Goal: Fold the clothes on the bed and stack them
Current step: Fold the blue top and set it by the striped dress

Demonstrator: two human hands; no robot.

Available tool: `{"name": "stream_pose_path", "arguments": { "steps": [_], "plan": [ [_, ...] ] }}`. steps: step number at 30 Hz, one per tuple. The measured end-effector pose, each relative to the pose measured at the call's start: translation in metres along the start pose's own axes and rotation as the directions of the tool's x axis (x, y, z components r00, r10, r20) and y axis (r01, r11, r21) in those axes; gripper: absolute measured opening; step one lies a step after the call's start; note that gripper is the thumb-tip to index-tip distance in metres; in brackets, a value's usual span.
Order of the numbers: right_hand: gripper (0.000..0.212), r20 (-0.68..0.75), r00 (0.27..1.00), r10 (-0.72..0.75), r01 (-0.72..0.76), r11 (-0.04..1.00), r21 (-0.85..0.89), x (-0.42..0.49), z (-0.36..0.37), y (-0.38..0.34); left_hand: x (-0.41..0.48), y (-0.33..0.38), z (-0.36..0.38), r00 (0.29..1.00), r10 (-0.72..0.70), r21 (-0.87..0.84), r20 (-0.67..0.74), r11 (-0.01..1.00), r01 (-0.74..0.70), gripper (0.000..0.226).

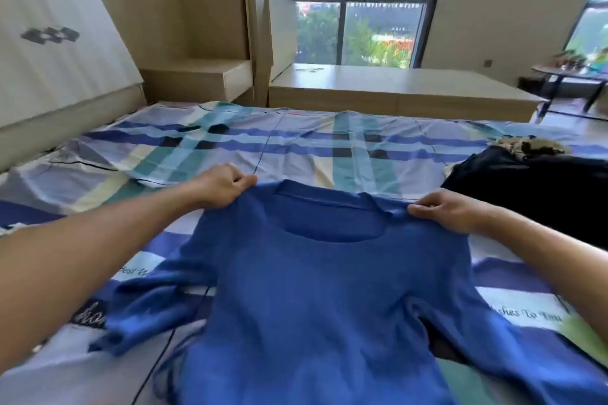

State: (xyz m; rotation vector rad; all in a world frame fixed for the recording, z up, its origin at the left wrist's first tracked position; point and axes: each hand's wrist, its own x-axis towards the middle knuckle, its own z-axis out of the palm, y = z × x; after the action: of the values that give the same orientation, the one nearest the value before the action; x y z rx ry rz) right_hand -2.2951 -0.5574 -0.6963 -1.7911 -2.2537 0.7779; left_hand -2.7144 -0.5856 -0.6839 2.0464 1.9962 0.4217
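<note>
Left hand: fingers curled, pinching the left shoulder of the blue sweater.
Right hand: pinching the other shoulder — thumb on top.
Sweater: held up by the shoulders over the plaid bed sheet, sleeves trailing on it.
Dark clothes: heaped at the right, beside the sweater — apart from it.

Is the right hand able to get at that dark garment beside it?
Probably not yet: the right hand grips the blue sweater at its shoulder. Nothing lies between it and the dark garment.
</note>
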Motion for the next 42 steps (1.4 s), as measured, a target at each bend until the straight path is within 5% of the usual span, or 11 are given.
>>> {"name": "stream_pose_path", "arguments": {
  "steps": [7,11,15,18,22,29,32,34,36,39,42],
  "plan": [
    [0.045,-0.33,0.938,0.111,-0.121,0.993,-0.011,0.053,0.037,0.021,0.047,-0.02,0.054,0.97,-0.198,-0.097,-0.138,0.978,0.185,0.06],
    [0.033,-0.372,0.912,0.174,-0.205,0.978,-0.047,0.069,0.053,0.035,0.065,-0.008,0.078,0.933,-0.271,0.048,-0.236,0.956,0.29,0.046],
    [0.041,-0.198,0.949,0.245,-0.255,0.967,-0.024,0.05,0.062,0.061,0.039,0.045,0.114,0.956,0.077,0.077,-0.282,0.995,-0.058,0.034],
    [0.041,-0.119,0.947,0.297,-0.293,0.955,0.051,0.012,0.061,0.08,0.007,0.09,0.143,0.946,0.286,0.004,-0.153,0.957,-0.289,0.036],
    [0.035,0.07,0.934,0.35,-0.357,0.914,0.192,-0.049,0.054,0.101,-0.018,0.145,0.176,0.909,0.413,-0.076,0.051,0.909,-0.409,0.05],
    [0.035,0.277,0.872,0.404,-0.354,0.91,-0.213,-0.134,0.031,0.129,-0.039,0.195,0.224,0.867,0.44,0.062,0.232,0.883,-0.465,0.059],
    [0.026,0.354,0.835,0.421,-0.371,0.906,-0.202,-0.153,0.026,0.136,-0.046,0.202,0.233,0.875,0.366,0.156,0.318,0.89,-0.429,0.065],
    [0.022,0.283,0.88,0.381,-0.392,0.92,-0.019,-0.16,0.023,0.143,-0.05,0.207,0.234,0.879,0.334,0.158,0.341,0.901,-0.404,0.069],
    [0.027,0.019,0.948,0.316,-0.313,0.923,0.223,-0.158,0.018,0.149,-0.051,0.208,0.233,0.882,0.317,0.161,0.349,0.907,-0.39,0.073],
    [0.025,-0.298,0.911,0.284,-0.167,0.916,0.364,-0.162,0.002,0.152,-0.056,0.21,0.234,0.886,0.297,0.203,0.356,0.901,-0.383,0.081],
    [0.036,0.053,0.931,0.361,-0.362,0.932,-0.001,-0.179,-0.007,0.153,-0.058,0.211,0.237,0.89,0.281,0.237,0.359,0.895,-0.379,0.086]
  ]
}}
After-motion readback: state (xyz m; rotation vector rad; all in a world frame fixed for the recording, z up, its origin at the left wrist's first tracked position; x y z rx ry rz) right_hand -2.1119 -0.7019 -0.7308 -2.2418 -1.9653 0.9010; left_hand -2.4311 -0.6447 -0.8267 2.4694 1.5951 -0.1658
